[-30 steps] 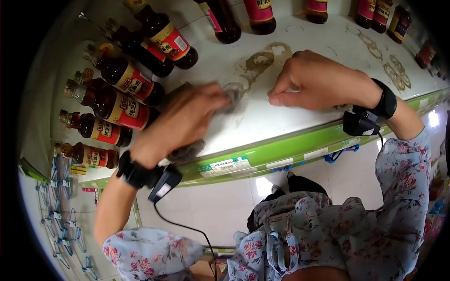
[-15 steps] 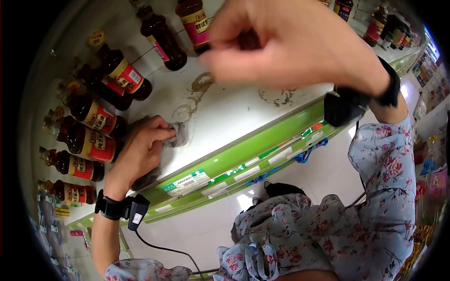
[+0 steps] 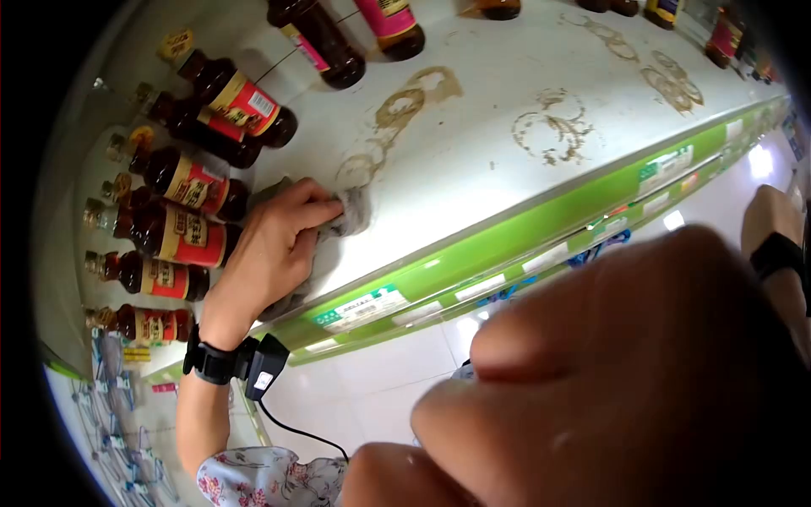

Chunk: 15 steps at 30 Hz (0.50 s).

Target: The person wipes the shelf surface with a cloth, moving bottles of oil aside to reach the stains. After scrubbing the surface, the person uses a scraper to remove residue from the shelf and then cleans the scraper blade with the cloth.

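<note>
My left hand (image 3: 274, 241) presses a crumpled grey cloth (image 3: 353, 213) onto the white shelf (image 3: 448, 190), its fingers closed around it. Part of the cloth shows beneath the palm. Dark sauce bottles (image 3: 198, 182) with red and cream labels stand close to that hand's left. Brown ring stains (image 3: 401, 108) mark the shelf beyond the cloth. At the right edge is my right hand (image 3: 767, 215), above a black wristband; its fingers are hidden. A large, dark, blurred hand-like shape (image 3: 574, 380) fills the lower right, very near the camera, and I cannot tell whose it is.
A green shelf edge (image 3: 507, 228) carries price labels (image 3: 359, 310). More bottles (image 3: 397, 29) stand along the back. Another stain (image 3: 553, 127) lies farther right. Hanging hooks (image 3: 110, 414) are at lower left, and a tiled floor lies below the shelf.
My right hand has left the space over the shelf and swung right and down. The large dark shape now covers the lower right. The view has shifted; my left hand still grips the cloth.
</note>
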### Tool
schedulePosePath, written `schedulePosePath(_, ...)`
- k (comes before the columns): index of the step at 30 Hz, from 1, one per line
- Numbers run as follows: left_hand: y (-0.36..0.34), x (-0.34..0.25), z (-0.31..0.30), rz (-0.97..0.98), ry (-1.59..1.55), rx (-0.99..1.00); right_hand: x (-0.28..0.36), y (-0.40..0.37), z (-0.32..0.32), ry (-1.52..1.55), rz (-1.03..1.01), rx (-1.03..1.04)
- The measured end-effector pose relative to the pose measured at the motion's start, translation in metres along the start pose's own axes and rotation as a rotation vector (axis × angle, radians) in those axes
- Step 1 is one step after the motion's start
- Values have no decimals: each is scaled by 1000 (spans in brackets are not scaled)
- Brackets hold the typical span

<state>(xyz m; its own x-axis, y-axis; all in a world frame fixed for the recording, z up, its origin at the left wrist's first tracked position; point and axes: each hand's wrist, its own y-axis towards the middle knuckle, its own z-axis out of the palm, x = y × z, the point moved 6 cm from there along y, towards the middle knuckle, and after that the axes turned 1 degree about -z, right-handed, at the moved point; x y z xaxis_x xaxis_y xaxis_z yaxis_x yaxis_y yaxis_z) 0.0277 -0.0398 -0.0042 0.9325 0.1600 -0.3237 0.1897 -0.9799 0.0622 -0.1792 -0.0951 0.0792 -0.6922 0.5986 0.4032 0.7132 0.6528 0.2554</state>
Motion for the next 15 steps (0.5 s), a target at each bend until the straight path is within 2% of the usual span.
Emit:
schedulePosePath(5, -1, -15, -3, 25, 108, -13, -10, -3, 3, 13, -7, 2)
schedulePosePath(9, 13, 2, 0, 40, 157, 60, -29, -5, -5, -3, 39, -38)
schedulePosePath(10, 15, 2, -2, 25, 128, 22, -38, -4, -11, -8, 64, -61)
schedulePosePath(12, 31, -6, 3, -32, 53, -62, -67, -3, -21, -39, 166, -92)
schedulePosePath(14, 45, 2, -7, -45, 89, 89, -112, -15, -28, -134, 355, -81)
schedulePosePath(15, 42, 16, -1, 86, 70, 3, -135, -21, -27, -161, 460, -55)
